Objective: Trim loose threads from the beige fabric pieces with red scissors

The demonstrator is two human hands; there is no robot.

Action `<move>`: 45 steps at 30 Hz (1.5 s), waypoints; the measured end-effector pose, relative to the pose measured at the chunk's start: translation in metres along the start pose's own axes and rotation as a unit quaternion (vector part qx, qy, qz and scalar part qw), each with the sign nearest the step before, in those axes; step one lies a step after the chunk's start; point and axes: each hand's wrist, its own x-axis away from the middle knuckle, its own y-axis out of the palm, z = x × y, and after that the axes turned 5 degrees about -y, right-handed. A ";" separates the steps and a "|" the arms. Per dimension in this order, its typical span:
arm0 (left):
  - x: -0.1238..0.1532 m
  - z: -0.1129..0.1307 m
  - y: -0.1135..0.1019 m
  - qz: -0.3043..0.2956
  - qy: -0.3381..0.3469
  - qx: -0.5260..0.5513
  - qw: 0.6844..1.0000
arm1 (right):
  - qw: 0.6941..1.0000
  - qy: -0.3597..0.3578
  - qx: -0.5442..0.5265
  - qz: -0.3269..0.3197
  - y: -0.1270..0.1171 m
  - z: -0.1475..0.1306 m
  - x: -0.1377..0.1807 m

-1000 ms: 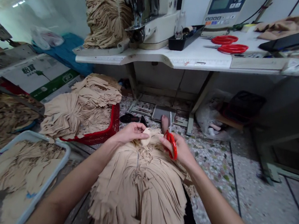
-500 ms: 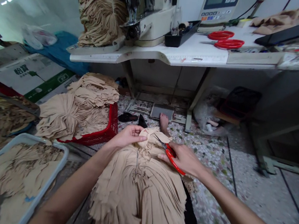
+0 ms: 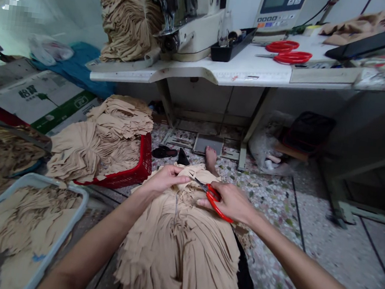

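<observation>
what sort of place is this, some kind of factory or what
Most likely a sewing workshop: a sewing machine stands on a table, tan cloth is heaped in a red basket, and the right hand holds scissors at another cloth bundle.

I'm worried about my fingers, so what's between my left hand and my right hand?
In the head view, the blades of the red-handled scissors lie between, above beige cloth, pointing from the right hand toward the left hand.

2 hnds [image 3: 165, 179], 1 held scissors [image 3: 212, 194]
</observation>
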 end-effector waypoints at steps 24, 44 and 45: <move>0.001 -0.003 0.002 -0.010 -0.008 -0.027 1.000 | 1.000 -0.009 -0.016 0.008 0.007 -0.006 -0.013; 0.031 0.042 -0.079 -0.112 -0.140 -0.294 0.939 | 0.956 0.115 -0.269 0.028 0.024 0.060 0.003; 0.022 0.043 -0.078 -0.070 -0.092 -0.306 0.945 | 0.954 0.116 -0.275 0.032 0.025 0.058 0.002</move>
